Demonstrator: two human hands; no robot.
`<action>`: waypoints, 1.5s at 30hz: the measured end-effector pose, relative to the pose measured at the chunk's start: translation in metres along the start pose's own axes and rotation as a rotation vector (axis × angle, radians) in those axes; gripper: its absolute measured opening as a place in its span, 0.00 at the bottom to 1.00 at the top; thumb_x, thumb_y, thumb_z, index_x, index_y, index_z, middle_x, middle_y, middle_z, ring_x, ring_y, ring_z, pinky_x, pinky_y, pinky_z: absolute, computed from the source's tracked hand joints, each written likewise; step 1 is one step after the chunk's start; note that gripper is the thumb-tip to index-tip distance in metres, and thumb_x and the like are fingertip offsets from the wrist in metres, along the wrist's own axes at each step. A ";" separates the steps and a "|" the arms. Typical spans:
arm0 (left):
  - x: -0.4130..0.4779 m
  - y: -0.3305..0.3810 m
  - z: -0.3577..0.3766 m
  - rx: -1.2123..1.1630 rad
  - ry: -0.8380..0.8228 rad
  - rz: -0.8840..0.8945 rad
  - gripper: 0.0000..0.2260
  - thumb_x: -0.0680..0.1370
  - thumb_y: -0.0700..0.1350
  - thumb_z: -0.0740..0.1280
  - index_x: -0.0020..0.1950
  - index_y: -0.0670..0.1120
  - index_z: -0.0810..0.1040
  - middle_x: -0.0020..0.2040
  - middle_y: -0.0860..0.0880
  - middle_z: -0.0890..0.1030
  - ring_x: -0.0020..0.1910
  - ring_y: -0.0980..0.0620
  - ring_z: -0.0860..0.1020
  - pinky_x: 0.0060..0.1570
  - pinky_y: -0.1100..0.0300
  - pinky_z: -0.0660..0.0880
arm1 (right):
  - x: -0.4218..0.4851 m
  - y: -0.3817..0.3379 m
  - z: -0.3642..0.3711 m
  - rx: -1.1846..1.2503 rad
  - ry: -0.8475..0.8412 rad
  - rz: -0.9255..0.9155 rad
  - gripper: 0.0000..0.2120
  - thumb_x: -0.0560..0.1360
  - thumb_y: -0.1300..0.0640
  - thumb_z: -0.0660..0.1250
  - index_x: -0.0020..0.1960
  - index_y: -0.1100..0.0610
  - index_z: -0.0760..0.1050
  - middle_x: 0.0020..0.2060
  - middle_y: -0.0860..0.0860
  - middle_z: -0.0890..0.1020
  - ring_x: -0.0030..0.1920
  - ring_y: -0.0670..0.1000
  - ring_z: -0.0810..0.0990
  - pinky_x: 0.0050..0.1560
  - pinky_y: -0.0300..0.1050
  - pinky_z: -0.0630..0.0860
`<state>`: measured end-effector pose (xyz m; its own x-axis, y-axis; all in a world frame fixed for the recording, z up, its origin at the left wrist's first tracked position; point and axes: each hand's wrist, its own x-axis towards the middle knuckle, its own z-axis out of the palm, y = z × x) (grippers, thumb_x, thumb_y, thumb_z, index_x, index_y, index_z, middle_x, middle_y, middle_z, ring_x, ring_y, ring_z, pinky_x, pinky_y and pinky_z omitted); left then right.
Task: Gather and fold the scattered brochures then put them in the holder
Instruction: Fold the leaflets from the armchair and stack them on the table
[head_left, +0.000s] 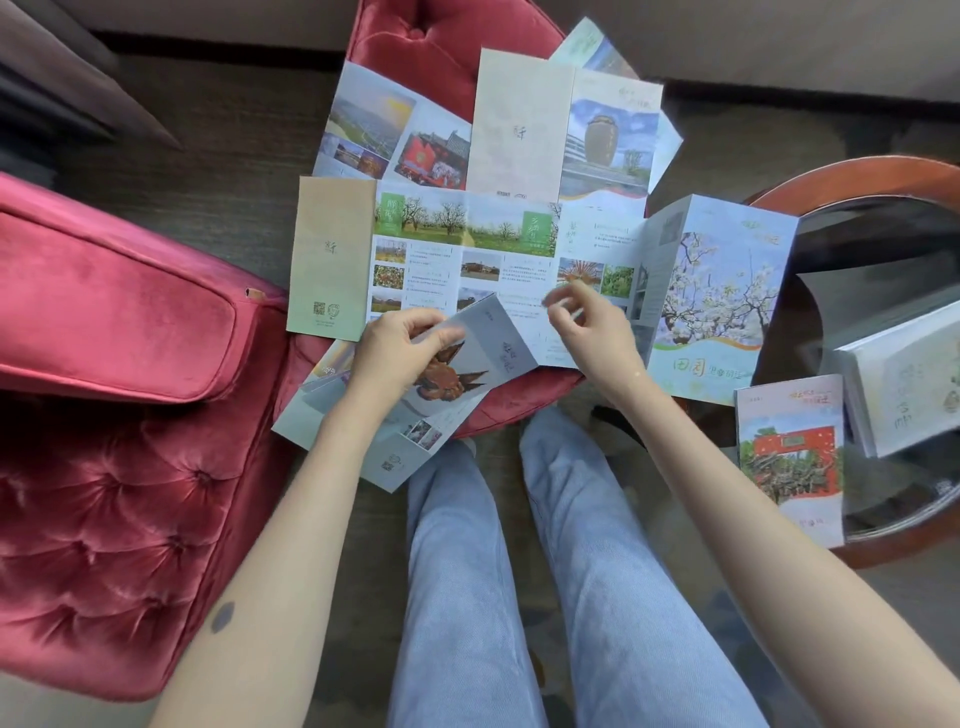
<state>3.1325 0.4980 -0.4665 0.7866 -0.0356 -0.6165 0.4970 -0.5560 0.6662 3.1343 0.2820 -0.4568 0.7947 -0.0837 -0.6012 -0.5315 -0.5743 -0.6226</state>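
A red armchair (104, 415) stands left of the red ottoman (415, 62), and a round glass-topped surface (857, 176) lies to the ottoman's right. Unfolded brochures cover the ottoman's top: a wide orchard brochure (493, 244) lies across its middle and a blossom-cover brochure (722, 291) hangs off its right edge. At the ottoman's near edge the left hand (400, 348) grips a half-folded brochure (483, 358), fingers clamped on its upper panel. The right hand (592, 327) hovers just right of that panel, fingers loosely curled; blur keeps me from telling whether they pinch a paper edge. Folding seems to be the step in hand, with most sheets not yet gathered. Next, the loose flap likely needs creasing flat along its fold. Right of the ottoman, on the surface, lies one folded brochure (789, 457) beside what may be the holder (904, 384), cut off by the frame's edge.
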 end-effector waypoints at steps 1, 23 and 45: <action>-0.001 0.001 0.001 0.016 -0.007 0.002 0.03 0.72 0.51 0.71 0.40 0.53 0.83 0.39 0.52 0.84 0.43 0.49 0.81 0.46 0.52 0.76 | 0.000 -0.001 -0.002 -0.050 0.015 -0.101 0.07 0.76 0.55 0.61 0.52 0.54 0.76 0.43 0.49 0.78 0.43 0.47 0.74 0.43 0.43 0.68; -0.006 -0.015 0.003 -0.077 -0.119 -0.070 0.11 0.80 0.48 0.61 0.44 0.48 0.81 0.31 0.58 0.83 0.32 0.58 0.79 0.35 0.64 0.70 | 0.055 -0.002 -0.047 0.182 0.330 -0.035 0.07 0.74 0.56 0.67 0.44 0.60 0.78 0.40 0.49 0.78 0.43 0.47 0.74 0.44 0.41 0.69; -0.024 0.037 0.048 -0.623 -0.014 -0.130 0.12 0.76 0.37 0.66 0.57 0.49 0.71 0.59 0.48 0.79 0.47 0.53 0.83 0.33 0.60 0.81 | 0.033 0.030 -0.107 0.566 0.073 0.292 0.16 0.75 0.42 0.62 0.58 0.49 0.70 0.50 0.48 0.76 0.44 0.45 0.74 0.38 0.39 0.68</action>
<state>3.1148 0.4383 -0.4472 0.7025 -0.0139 -0.7116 0.7116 0.0308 0.7019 3.1760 0.1752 -0.4415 0.6009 -0.2386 -0.7629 -0.7860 -0.0026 -0.6182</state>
